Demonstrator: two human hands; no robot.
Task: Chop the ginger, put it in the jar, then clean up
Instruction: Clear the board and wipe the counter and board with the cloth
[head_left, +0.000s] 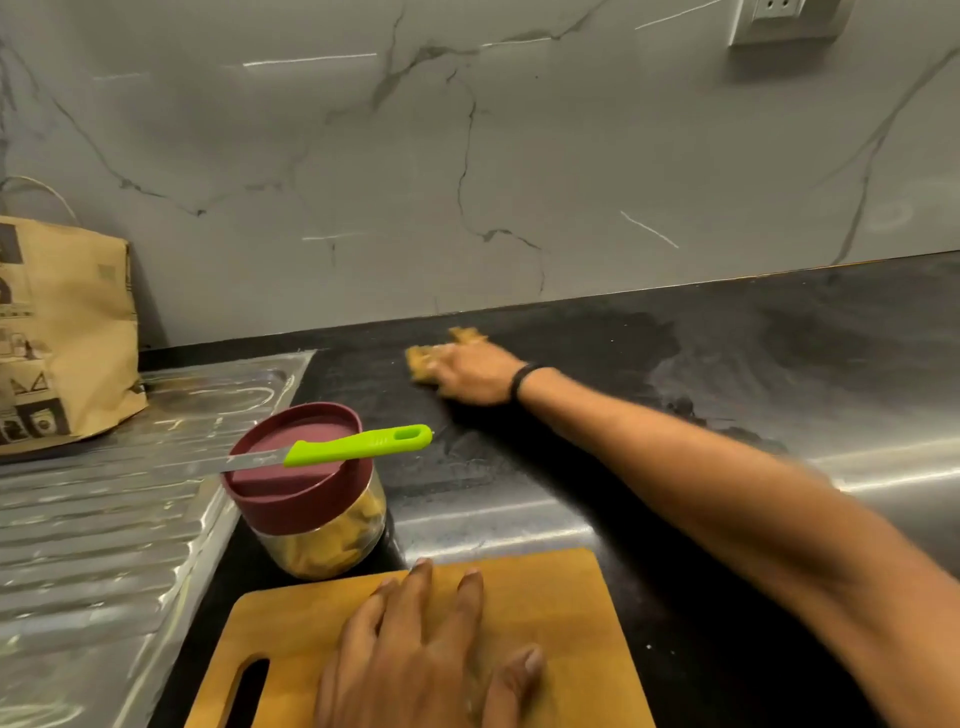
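Just in front of the jar (317, 530), a wooden cutting board (561, 613) lies on the dark counter (519, 467), and the left hand (426, 654) rests flat on it with its fingers straight and spread, grasping nothing. Inside the jar sit the yellowish ginger pieces (311, 551), under a maroon lid (291, 467) that is on. Across that lid lies a knife (358, 446), its green handle pointing right of the jar and its blade pointing left. Well beyond the jar and to its right, the right hand (475, 374), with a dark band at the wrist, lies on a yellowish cloth (420, 358) on the counter; blur hides whether it presses flat or grips. Left of the jar runs a ribbed steel drainboard (104, 519), with a brown paper bag (62, 338) at its far end.
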